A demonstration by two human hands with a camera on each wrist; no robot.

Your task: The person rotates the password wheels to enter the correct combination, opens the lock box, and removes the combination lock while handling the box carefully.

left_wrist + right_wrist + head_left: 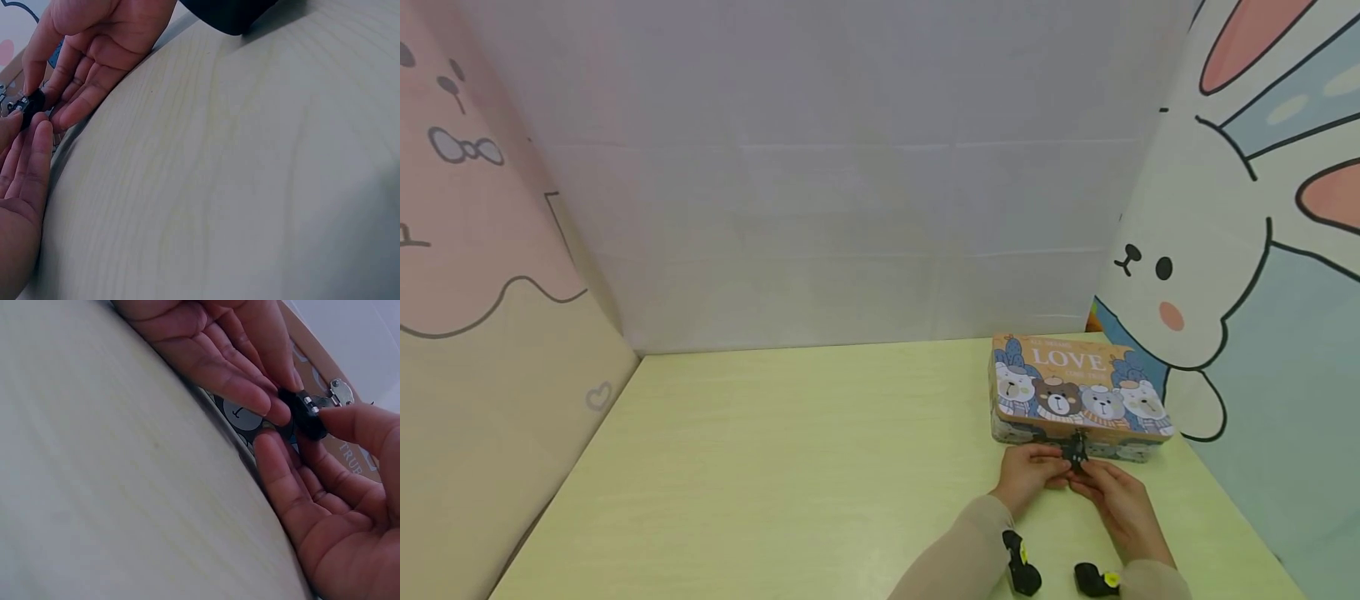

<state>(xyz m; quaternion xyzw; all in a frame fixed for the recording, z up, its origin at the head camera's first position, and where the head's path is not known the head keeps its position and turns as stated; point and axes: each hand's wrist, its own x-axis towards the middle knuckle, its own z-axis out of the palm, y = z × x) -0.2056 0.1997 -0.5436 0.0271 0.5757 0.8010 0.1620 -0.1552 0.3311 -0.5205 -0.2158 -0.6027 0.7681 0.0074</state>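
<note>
A small black padlock [1076, 454] with silvery dials hangs at the metal clasp [340, 392] on the front of a tin box [1067, 383]. The box is closed, with bears and the word LOVE on its lid. My left hand [1028, 477] pinches the padlock from the left side. From the right, my right hand [1118, 502] holds it between thumb and fingers. In the right wrist view the thumb lies against the padlock [304, 414] beside its dials. The left wrist view shows both hands meeting at the padlock [28, 107], partly covering it.
The box stands near the right edge of a pale wooden table [775, 467]. A rabbit-patterned cloth [1285, 333] hangs close on the right, and a white cloth [850, 208] hangs behind. Black wrist cameras [1021, 567] sit at both wrists.
</note>
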